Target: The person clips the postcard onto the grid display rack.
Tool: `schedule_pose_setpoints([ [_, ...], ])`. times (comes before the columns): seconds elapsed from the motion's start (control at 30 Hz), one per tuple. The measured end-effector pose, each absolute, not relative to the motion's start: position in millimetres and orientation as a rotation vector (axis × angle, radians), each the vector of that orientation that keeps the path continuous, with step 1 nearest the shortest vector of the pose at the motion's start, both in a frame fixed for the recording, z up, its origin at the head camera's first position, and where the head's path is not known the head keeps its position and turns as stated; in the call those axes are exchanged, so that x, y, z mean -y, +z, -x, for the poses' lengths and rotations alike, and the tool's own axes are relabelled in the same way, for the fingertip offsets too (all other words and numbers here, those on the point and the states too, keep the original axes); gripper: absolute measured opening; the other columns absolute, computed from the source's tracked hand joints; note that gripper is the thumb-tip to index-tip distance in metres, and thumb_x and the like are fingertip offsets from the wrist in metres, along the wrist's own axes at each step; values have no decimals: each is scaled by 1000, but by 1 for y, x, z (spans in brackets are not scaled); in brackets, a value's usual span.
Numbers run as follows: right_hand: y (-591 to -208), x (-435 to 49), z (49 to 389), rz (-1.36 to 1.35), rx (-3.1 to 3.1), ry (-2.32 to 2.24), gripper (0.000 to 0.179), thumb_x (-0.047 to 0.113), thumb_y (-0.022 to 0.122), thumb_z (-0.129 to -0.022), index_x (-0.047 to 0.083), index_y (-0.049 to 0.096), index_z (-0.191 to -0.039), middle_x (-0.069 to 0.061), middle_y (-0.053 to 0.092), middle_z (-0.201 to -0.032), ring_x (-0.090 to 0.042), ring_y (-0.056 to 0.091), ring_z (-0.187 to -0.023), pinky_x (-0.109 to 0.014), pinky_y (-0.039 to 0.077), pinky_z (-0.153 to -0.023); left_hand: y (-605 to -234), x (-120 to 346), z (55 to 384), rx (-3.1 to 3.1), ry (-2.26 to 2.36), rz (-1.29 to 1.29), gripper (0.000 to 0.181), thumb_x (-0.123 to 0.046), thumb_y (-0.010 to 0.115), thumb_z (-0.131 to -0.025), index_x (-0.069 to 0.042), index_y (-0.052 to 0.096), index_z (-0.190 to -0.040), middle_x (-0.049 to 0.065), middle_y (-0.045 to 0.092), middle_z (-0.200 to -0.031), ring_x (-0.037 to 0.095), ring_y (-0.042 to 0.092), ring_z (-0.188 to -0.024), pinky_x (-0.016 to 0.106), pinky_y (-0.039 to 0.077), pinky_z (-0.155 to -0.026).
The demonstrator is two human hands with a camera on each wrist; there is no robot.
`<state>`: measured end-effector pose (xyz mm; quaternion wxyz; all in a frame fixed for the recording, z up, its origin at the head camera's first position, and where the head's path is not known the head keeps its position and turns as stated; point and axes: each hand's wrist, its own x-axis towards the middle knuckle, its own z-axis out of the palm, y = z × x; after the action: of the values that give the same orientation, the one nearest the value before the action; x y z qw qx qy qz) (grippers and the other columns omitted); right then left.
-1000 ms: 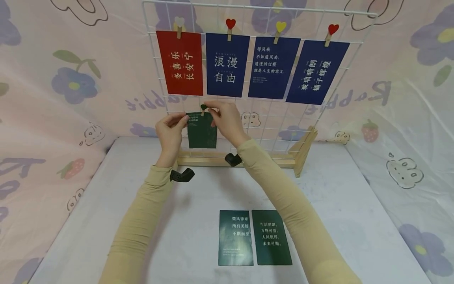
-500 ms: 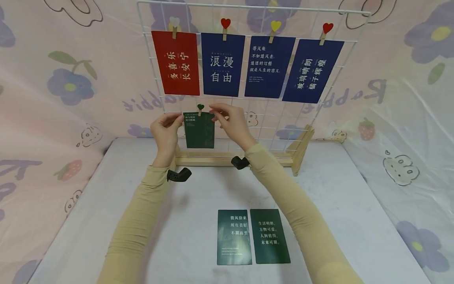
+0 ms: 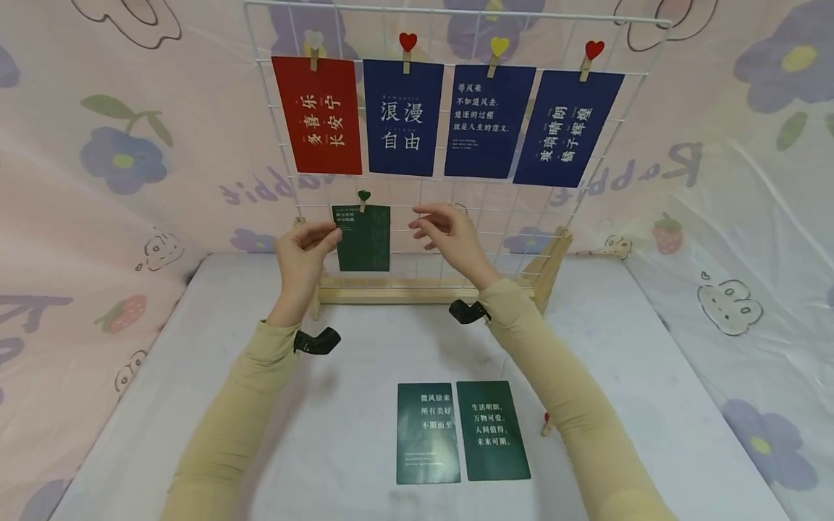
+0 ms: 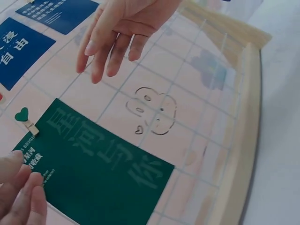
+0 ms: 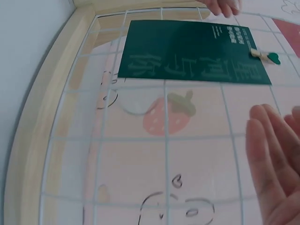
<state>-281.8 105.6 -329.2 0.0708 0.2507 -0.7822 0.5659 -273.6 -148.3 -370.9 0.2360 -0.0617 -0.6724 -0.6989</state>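
A dark green card hangs on the white wire grid's lower row, held at its top edge by a wooden clothespin with a green heart. My left hand is at the card's left edge; in the right wrist view its fingertips look slightly apart from the card. To the card's right, my right hand hovers before the grid with loosely bent fingers and nothing in them. The left wrist view shows that right hand above the green card.
Along the grid's upper row hang a red card and three blue cards, each on a heart clothespin. Two green cards lie on the white table. A red-heart clothespin lies beside the right sleeve. The grid has a wooden base.
My right hand has let go of the green-heart clothespin and moved right, away from the card. My left hand has lowered slightly along the card's edge. The red-heart clothespin on the table has come into view.
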Motion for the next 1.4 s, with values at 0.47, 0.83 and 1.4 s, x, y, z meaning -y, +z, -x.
schedule_pose_setpoints([
  [0.47,-367,-171,280,-788,2393,1782,33,12,52,-100,-3,54,-130,-20,64,-114,-29,63,-99,-39,54,-82,-402,139,249,2190,-2219,206,39,-7,70,-88,12,57,-120,13,68,-101,18,66,-89,30,55,-82],
  [0.83,-395,-237,249,-645,2489,1744,36,14,51,-101,-5,52,-132,-23,63,-113,-34,62,-99,-37,54,-83,-424,135,236,2370,-2222,279,38,-8,68,-89,7,59,-122,21,64,-110,27,65,-98,36,55,-84],
  [1.4,-433,-302,204,-588,2682,1684,34,16,53,-100,-3,55,-128,-20,65,-110,-33,63,-99,-29,53,-81,-455,129,221,2639,-2412,284,49,-15,68,-91,7,50,-131,23,59,-124,31,61,-109,40,51,-91],
])
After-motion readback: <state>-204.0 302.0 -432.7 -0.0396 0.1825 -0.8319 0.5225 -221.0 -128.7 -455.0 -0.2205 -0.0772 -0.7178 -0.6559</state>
